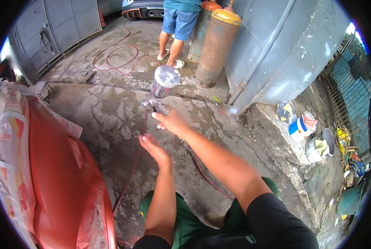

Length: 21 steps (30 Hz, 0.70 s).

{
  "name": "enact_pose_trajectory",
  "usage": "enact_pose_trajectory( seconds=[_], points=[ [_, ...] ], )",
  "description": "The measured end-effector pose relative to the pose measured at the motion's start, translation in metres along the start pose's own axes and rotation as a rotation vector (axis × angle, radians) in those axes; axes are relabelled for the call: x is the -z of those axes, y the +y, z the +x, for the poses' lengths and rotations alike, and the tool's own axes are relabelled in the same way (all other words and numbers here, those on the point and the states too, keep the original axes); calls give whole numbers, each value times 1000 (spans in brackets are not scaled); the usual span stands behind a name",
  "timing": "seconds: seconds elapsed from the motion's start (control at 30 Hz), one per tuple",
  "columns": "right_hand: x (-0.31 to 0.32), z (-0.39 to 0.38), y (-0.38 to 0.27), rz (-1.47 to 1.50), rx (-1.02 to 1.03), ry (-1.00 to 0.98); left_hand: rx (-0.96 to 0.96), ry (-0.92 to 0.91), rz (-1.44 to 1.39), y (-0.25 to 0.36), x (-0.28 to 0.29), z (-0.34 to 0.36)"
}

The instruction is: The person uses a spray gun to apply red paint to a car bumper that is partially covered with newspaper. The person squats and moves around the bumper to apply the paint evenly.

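Note:
My right hand is closed around the handle of a spray gun, held out in front of me above the floor. The gun's body is shiny silver, and a clear paint cup with a pale, paint-smeared lid stands on top of it. Lower and to the left, my left hand is raised with its fingers stretched out and nothing in it. A thin red hose runs along the floor below my hands. On my left is a glossy red car panel, bordered by masking paper and plastic.
Ahead, a person in denim shorts stands beside two tall gas cylinders. Hose loops lie across the concrete. A car is parked at the back. Paint buckets sit on a ledge at right, beside a grey metal wall.

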State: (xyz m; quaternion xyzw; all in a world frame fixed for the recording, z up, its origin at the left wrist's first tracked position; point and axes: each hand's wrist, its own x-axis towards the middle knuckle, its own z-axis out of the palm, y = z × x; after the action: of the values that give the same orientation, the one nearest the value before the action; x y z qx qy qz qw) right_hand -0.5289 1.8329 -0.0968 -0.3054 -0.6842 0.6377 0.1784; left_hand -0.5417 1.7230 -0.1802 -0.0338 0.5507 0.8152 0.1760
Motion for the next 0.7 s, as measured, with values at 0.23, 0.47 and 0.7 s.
enact_pose_trajectory(
  seconds=[0.23,0.47,0.7],
  points=[
    [-32,40,-24,429,43,165,367,-460,-40,-8,2,20],
    [-27,128,-55,91,212,314,582,-538,113,-17,19,40],
    [-85,193,32,38,114,106,589,-284,526,-17,22,69]
  ],
)
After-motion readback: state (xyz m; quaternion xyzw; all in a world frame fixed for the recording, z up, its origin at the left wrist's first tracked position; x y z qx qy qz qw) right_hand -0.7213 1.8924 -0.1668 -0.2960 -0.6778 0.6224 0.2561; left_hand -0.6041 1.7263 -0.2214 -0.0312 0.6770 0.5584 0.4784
